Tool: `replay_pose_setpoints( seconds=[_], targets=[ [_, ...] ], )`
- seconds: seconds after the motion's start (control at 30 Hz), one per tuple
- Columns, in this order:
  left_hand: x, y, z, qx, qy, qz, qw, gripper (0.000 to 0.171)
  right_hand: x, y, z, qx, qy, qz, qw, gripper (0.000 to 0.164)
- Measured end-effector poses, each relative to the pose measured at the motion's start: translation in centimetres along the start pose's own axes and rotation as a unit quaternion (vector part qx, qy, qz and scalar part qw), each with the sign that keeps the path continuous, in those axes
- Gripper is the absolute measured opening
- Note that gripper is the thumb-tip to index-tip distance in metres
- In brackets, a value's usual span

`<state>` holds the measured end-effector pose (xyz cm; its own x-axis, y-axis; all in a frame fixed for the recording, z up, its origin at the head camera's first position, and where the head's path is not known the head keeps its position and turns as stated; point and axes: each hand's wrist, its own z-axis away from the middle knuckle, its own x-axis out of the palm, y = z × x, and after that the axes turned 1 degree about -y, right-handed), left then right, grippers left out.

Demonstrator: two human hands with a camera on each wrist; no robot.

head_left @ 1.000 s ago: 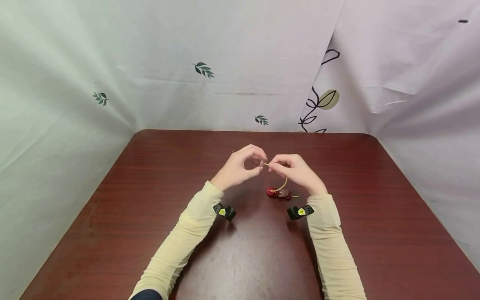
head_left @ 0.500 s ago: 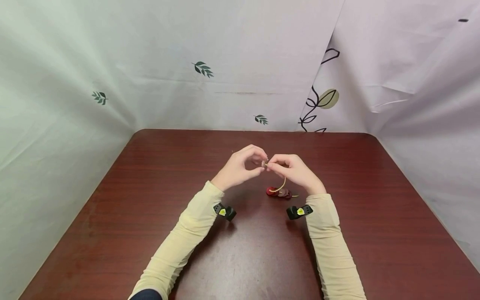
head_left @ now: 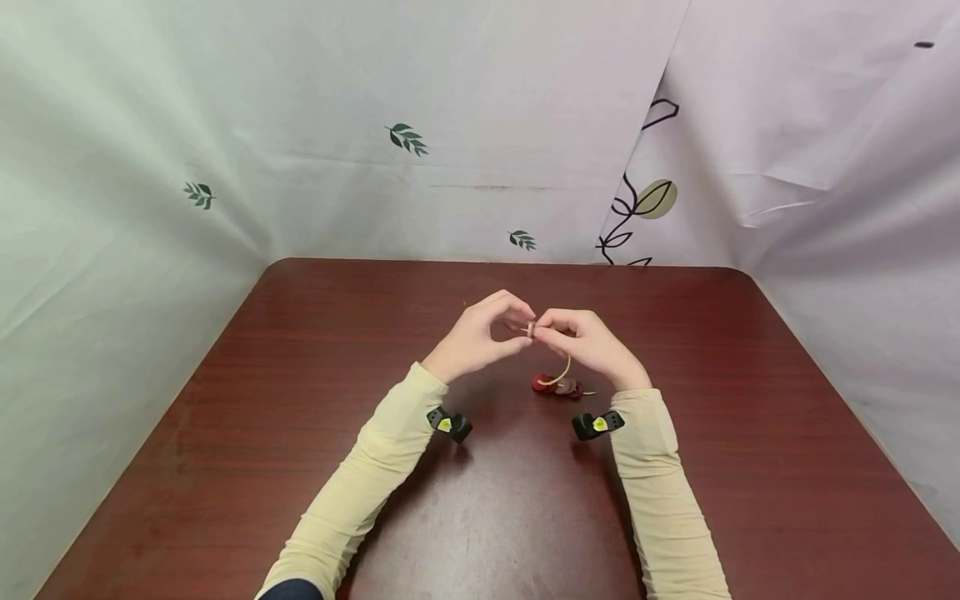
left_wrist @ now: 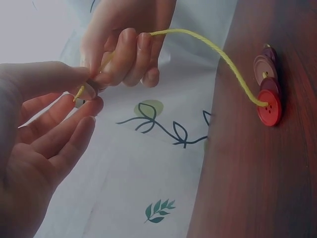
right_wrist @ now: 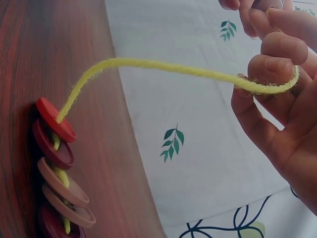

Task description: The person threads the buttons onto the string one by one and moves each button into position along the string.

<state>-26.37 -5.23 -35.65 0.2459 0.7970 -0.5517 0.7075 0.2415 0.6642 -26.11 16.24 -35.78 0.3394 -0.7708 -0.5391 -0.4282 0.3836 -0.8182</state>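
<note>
In the head view my left hand (head_left: 474,335) pinches a small brownish-pink button (head_left: 531,330) between thumb and fingertips. Against its other side, my right hand (head_left: 591,340) pinches a yellow cord (right_wrist: 163,68) close to the end. The cord's tip (left_wrist: 78,94) pokes out on the left hand's side of the button in the left wrist view. From the right hand the cord arcs down to a threaded row on the table: a red button (right_wrist: 55,120) first, then a dark red button (right_wrist: 53,151), pinkish buttons (right_wrist: 63,183) and another dark one.
The hands are raised above a dark reddish wooden table (head_left: 480,517). A pale curtain (head_left: 480,100) with leaf prints stands behind it. Each sleeve bears a black wrist camera, the left camera (head_left: 450,423) and the right camera (head_left: 597,425).
The short stretch of cord between the hands has gone into the button, and its tip now shows on the left side. The right hand has shifted slightly left; the threaded row has stayed put.
</note>
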Motion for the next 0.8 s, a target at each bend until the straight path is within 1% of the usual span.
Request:
replay_pose_setpoints(
  seconds=[0.2, 0.37, 0.57, 0.8],
  targets=[
    [-0.02, -0.01, 0.05, -0.017, 0.000, -0.004, 0.9998, 0.028, 0.00, -0.17, -0.05, -0.001, -0.007, -0.003, 1.000, 0.017],
    [0.03, -0.13, 0.04, -0.021, 0.003, 0.008, 0.9997, 0.027, -0.08, -0.24, -0.01, 0.007, -0.012, -0.009, 1.000, 0.015],
    [0.04, -0.20, -0.05, -0.017, 0.009, 0.010, 0.9998, 0.027, -0.14, -0.42, 0.14, 0.022, -0.023, -0.040, 0.999, 0.027],
    [0.24, -0.06, -0.05, -0.022, 0.007, -0.012, 0.9997, 0.027, 0.08, -0.19, -0.09, 0.038, 0.001, -0.006, 0.999, 0.025]
  ],
)
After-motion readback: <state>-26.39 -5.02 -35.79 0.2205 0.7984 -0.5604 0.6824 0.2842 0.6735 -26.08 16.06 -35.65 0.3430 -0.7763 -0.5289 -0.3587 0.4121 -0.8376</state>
